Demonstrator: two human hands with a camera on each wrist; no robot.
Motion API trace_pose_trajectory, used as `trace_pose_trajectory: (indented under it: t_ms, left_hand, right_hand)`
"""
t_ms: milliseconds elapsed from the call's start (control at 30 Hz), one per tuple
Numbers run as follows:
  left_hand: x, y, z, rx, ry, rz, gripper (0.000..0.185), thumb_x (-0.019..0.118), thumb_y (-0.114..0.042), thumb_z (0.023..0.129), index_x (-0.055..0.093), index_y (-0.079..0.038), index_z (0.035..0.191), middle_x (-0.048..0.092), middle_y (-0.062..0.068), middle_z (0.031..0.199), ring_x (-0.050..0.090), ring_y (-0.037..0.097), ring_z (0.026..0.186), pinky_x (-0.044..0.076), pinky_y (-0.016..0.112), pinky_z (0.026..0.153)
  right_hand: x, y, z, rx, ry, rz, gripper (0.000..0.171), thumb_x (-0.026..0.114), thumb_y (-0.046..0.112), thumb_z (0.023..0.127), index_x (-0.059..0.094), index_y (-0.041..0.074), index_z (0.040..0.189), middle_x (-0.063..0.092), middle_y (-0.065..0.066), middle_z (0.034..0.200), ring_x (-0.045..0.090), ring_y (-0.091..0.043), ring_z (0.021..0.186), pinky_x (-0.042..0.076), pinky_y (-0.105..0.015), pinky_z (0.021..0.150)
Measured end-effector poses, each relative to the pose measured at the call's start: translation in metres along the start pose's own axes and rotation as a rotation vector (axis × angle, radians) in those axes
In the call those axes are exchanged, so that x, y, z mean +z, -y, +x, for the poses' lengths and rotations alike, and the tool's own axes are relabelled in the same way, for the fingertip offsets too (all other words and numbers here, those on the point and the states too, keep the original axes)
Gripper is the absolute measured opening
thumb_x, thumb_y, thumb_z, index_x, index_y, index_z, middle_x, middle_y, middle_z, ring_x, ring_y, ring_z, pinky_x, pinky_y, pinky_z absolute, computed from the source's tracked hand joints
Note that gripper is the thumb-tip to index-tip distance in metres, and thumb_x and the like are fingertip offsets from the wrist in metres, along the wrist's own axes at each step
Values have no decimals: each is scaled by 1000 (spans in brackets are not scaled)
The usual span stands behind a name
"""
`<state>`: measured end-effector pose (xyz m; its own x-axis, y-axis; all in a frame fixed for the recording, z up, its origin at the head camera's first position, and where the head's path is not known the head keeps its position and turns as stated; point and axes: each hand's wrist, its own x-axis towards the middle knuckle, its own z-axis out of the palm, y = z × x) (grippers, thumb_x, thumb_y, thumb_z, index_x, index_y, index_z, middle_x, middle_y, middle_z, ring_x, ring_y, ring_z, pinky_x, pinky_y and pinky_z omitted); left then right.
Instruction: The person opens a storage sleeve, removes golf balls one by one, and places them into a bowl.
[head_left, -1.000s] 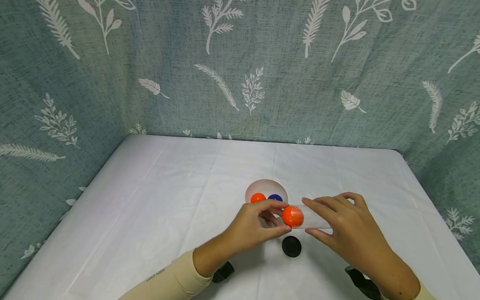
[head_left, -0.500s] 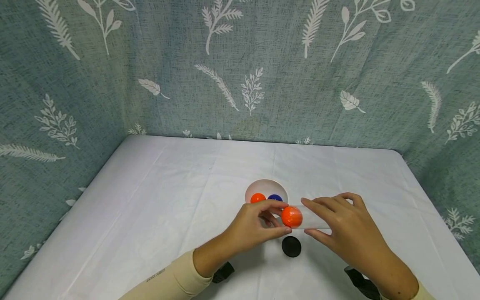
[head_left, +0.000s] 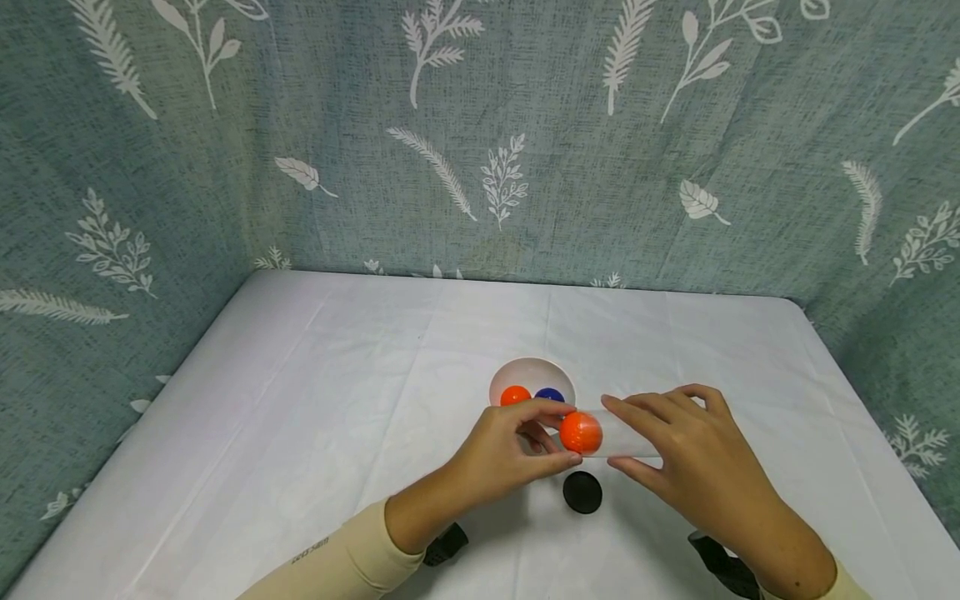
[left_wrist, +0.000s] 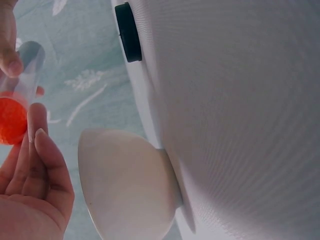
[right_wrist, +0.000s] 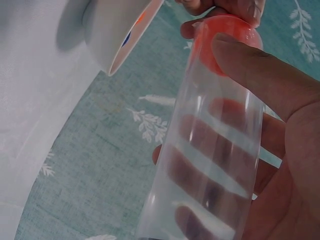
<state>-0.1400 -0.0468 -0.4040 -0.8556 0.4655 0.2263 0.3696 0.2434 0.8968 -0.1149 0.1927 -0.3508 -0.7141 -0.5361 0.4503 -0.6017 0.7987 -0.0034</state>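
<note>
My right hand (head_left: 693, 446) holds a clear plastic tube (right_wrist: 200, 150) lying sideways above the table, fingers curled round it and thumb along its wall. An orange ball (head_left: 581, 432) sits at the tube's left mouth, partly seen through the wall. My left hand (head_left: 510, 446) pinches the ball there, thumb below and index finger above. In the left wrist view, its fingertips (left_wrist: 37, 117) lie right at the orange ball (left_wrist: 11, 120). Behind the left hand stands a white bowl (head_left: 534, 371) with another orange ball (head_left: 515, 395) and a blue ball (head_left: 550, 394), partly hidden by the fingers.
A round black cap (head_left: 582, 492) lies flat on the white-covered table (head_left: 337, 400), just in front of the hands. Black straps (head_left: 447, 545) show at both wrists. Green leaf-patterned cloth (head_left: 480, 167) hangs behind the table and at its sides.
The orange ball at the tube's mouth has shifted very slightly left. Both hands keep nearly the same place and hold; bowl and cap stay put.
</note>
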Motion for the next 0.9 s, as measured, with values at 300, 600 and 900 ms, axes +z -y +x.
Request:
trace_pose_trajectory:
  t_ms: [300,600,900]
  left_hand:
    - [-1,0,1,17,-17,21,46,84,-22,82,68,-13,124,73,-1,102,68,1,74,59,27,70]
    - [-3,3,-1,20,-37,36,42,84,-21,82,69,-16,122,71,-3,102,66,3,71,55,23,64]
    - [-10,3,3,54,-69,72,41,83,-18,83,68,-16,121,74,-3,105,64,3,70,55,23,64]
  right_hand:
    - [0,-1,1,4,1,9,71,93,39,63,69,19,127,75,-5,104,69,-26,90,44,-54,90]
    - [4,-7,-1,-19,-29,29,71,92,36,62,69,19,127,74,-6,103,68,-26,88,44,-51,88]
    - [4,-10,-1,2,-42,46,72,92,36,63,68,19,129,74,-6,104,69,-26,87,45,-49,86]
